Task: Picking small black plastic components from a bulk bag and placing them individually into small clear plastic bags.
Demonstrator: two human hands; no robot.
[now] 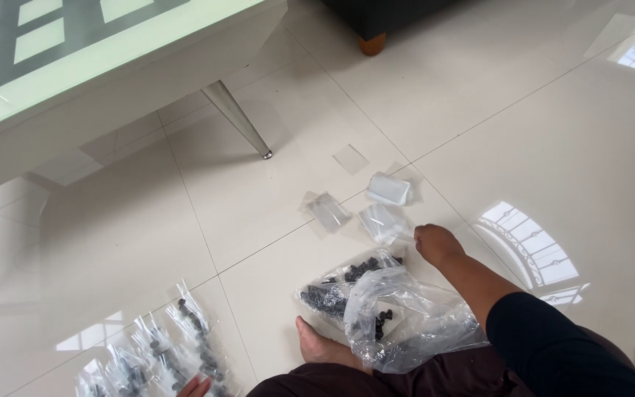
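**Small dark parts being bagged on a tiled floor**

The scene sits on a glossy pale tiled floor (523, 125), with a white glass-topped table (104, 66) on a slanted metal leg (240, 117) at the upper left. In front of the seated person's bare foot (317, 344) lies a large crumpled clear plastic bag (398, 316), partly open, with a heap of small black parts (339, 287) spilling from its far side.

At the lower left a row of small filled packets (167, 345), each holding dark pieces, lies fanned out on the tiles. The left hand (198, 385) rests at the near edge of this row; only its fingertips show, so I cannot tell how its fingers stand or whether it holds anything.

Beyond the big bag lie three small empty clear pouches (384, 209), near one another, and one flat scrap of film (350, 158) a little farther off. The right hand (436, 244) reaches out just beside the nearest empty pouch, fingers curled loosely downward, apparently gripping nothing.

By my reading, the step in hand is fetching a fresh pouch; that calls for a pinch on thin, slippery film lying flat.
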